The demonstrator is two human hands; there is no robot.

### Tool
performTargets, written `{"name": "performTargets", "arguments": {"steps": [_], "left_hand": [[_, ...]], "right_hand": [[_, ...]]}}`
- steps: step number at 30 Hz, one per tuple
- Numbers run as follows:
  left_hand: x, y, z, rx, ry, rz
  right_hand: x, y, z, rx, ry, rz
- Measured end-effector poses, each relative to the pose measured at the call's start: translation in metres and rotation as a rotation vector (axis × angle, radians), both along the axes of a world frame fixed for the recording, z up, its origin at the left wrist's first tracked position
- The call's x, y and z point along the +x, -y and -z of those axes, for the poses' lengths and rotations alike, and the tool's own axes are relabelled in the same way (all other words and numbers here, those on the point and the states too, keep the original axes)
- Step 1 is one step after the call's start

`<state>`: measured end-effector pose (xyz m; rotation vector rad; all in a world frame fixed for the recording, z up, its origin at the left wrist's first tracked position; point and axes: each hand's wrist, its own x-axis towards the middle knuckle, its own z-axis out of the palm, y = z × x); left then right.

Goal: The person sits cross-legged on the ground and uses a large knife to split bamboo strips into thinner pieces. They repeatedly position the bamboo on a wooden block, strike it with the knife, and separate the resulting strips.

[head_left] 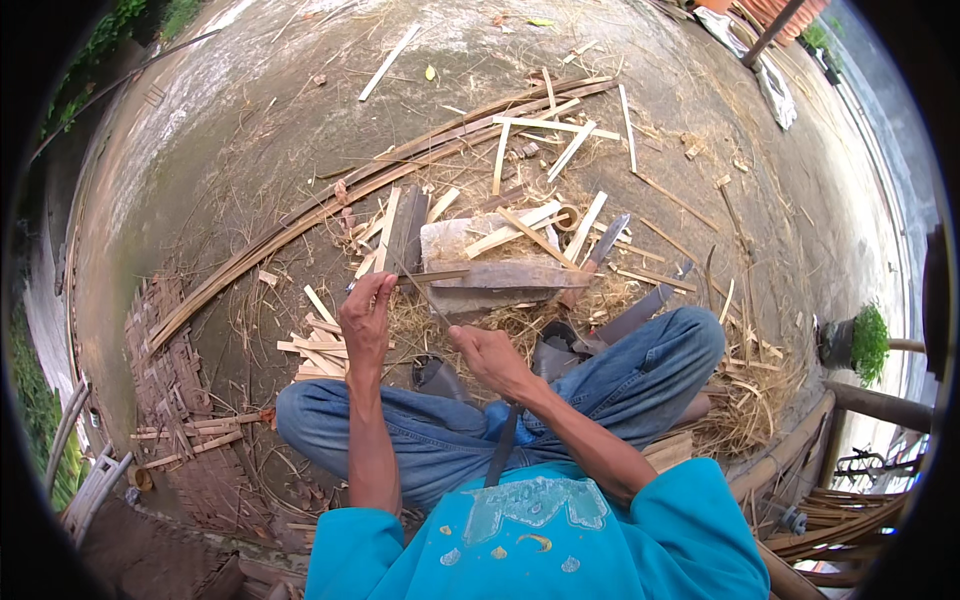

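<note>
My left hand point(367, 312), in front of my left knee, pinches a narrow brown wood strip point(435, 275) that points to the right. A little to its right, my right hand point(490, 357) is closed in a fist above my lap. From that fist a thin, narrow knife point(424, 293) slants up and left, with its tip end crossing near the strip by my left fingers; whether it touches the strip I cannot tell. Beyond both hands a grey-brown piece of board point(510, 285) lies against a pale block point(450, 240). A dark strap-like strip point(503, 447) lies on my lap.
Pale split sticks point(320, 345) lie by my left knee, more around the block. Long brown strips point(270, 240) stretch across the ground. A blade with a brown handle point(596, 258) rests right of the block. Shavings point(750, 415) heap beside my right knee; a woven mat point(165, 375) lies left.
</note>
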<state>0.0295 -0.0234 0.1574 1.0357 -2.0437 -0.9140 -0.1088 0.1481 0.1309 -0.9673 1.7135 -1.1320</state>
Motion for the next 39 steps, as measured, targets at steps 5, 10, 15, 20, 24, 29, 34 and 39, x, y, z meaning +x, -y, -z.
{"name": "performTargets", "arguments": {"steps": [5, 10, 15, 20, 24, 29, 34, 39], "left_hand": [[0.001, 0.002, 0.002, 0.03, 0.007, -0.004], [-0.013, 0.001, 0.012, 0.361, -0.075, -0.159], [-0.015, 0.007, 0.019, 0.564, -0.338, -0.078], [-0.007, 0.011, 0.031, 0.532, -0.352, -0.035], [-0.013, 0.004, 0.029, 0.461, -0.279, -0.06], [-0.019, -0.002, 0.008, 0.368, -0.112, -0.073], [-0.015, 0.0, 0.021, 0.38, -0.203, -0.033], [-0.018, 0.0, 0.019, 0.37, -0.176, -0.051]], "right_hand": [[-0.029, -0.023, 0.072, 0.287, -0.012, 0.13], [-0.035, -0.031, 0.088, 0.306, -0.032, 0.123], [-0.032, -0.029, 0.086, 0.357, 0.037, 0.153], [-0.029, -0.025, 0.064, 0.394, 0.149, 0.174], [-0.007, -0.011, 0.021, 0.205, 0.006, 0.117], [0.011, 0.009, -0.01, 0.072, 0.029, 0.044], [-0.021, -0.009, 0.063, 0.336, 0.148, 0.167], [-0.034, -0.018, 0.072, 0.304, -0.043, 0.105]]}}
